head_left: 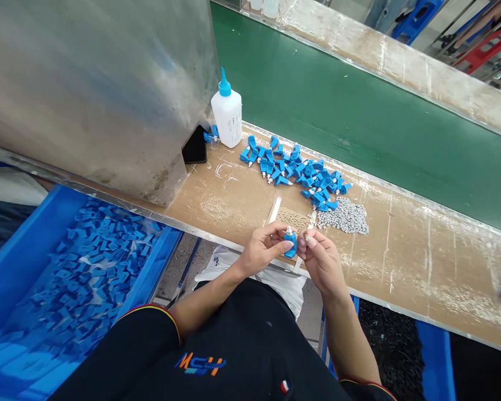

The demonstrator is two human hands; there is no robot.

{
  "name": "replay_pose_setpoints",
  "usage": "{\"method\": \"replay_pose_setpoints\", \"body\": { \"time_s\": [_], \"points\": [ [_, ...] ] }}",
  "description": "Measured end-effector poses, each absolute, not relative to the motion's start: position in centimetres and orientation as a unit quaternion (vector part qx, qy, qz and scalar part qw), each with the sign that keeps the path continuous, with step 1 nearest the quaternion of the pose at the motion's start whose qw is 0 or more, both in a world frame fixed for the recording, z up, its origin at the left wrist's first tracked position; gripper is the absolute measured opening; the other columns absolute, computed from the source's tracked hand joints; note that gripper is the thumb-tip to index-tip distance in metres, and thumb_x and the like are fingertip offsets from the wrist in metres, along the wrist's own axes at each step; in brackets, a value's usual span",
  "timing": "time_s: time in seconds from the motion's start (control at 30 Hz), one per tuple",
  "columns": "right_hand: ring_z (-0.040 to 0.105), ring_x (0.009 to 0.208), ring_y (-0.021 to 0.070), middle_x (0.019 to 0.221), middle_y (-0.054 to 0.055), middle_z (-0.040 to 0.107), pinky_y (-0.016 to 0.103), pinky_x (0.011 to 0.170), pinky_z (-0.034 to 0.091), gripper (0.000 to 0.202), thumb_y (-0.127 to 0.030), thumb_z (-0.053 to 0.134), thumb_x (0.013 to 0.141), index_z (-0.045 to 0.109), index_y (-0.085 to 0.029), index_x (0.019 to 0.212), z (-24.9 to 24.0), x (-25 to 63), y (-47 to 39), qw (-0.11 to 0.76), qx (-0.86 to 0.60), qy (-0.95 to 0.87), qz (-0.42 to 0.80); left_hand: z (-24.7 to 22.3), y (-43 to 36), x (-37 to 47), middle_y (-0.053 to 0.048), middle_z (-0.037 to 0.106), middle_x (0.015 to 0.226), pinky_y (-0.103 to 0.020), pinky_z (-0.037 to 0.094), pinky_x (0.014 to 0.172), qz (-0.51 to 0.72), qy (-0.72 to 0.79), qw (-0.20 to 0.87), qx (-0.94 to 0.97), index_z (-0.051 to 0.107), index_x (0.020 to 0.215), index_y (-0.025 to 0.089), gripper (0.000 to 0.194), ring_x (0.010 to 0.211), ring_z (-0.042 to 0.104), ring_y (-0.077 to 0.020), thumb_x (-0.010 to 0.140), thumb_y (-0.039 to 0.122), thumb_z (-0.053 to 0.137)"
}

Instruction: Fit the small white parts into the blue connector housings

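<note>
Between thumb and fingers, my left hand [264, 248] holds a blue plastic part [290, 245] with a white tip pointing up. Just right of it, my right hand [320, 257] is closed in a pinch on a tiny pale piece [308, 239], too small to make out well. Both hands are over the front edge of the brown work surface [225, 195]. Beyond them lies a pile of blue parts with white tips [294, 167]. A heap of small grey pieces [346, 215] sits at its right end. A patch of tiny dark specks [294, 218] lies between two white strips.
A white bottle with a blue nozzle [229, 118] stands beside a black phone-like object [195, 146] and a metal panel [108, 83]. Behind runs a green belt [359, 117]. Below are a bin of blue parts [96, 267] and a bin of black pieces [390, 345].
</note>
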State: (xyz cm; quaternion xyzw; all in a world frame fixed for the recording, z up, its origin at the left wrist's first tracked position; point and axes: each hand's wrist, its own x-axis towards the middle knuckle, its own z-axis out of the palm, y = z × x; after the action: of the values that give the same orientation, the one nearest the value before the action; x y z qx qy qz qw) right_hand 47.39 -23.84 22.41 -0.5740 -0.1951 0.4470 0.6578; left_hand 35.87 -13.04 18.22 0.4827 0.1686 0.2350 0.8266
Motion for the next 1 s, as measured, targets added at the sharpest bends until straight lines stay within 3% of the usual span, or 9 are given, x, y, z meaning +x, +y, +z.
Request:
{"method": "replay_pose_setpoints", "body": {
  "time_s": [0.2,0.73,1.0],
  "points": [
    [0.051,0.072,0.014,0.091,0.003,0.06,0.029,0.068,0.047,0.026,-0.044,0.065,0.093,0.061,-0.022,0.08,23.2,47.0,-24.4,0.636,-0.631,-0.298,0.33,19.4,-13.7,36.2,-0.006,0.072,0.089,-0.027,0.057,0.075,0.236,0.16,0.831,0.478,0.074,0.106,0.015,0.039,0.082,0.07,-0.0172,0.08,0.044,0.081],
    [0.062,0.087,0.0176,0.09,0.004,0.063,0.029,0.071,0.053,0.022,-0.042,0.067,0.092,0.063,-0.023,0.081,23.5,47.1,-25.1,0.633,-0.639,-0.311,0.306,20.0,-13.9,36.6,-0.008,0.076,0.093,-0.027,0.06,0.076,0.243,0.15,0.811,0.51,0.076,0.108,0.016,0.037,0.084,0.072,-0.0179,0.083,0.043,0.078],
    [0.062,0.084,0.0171,0.088,0.004,0.063,0.029,0.072,0.053,0.021,-0.041,0.065,0.094,0.062,-0.023,0.083,23.1,47.0,-25.4,0.623,-0.648,-0.318,0.3,19.5,-14.1,36.4,-0.01,0.076,0.103,-0.031,0.06,0.081,0.23,0.148,0.8,0.535,0.075,0.11,0.016,0.039,0.092,0.073,-0.0214,0.084,0.045,0.076]
  ]
}}
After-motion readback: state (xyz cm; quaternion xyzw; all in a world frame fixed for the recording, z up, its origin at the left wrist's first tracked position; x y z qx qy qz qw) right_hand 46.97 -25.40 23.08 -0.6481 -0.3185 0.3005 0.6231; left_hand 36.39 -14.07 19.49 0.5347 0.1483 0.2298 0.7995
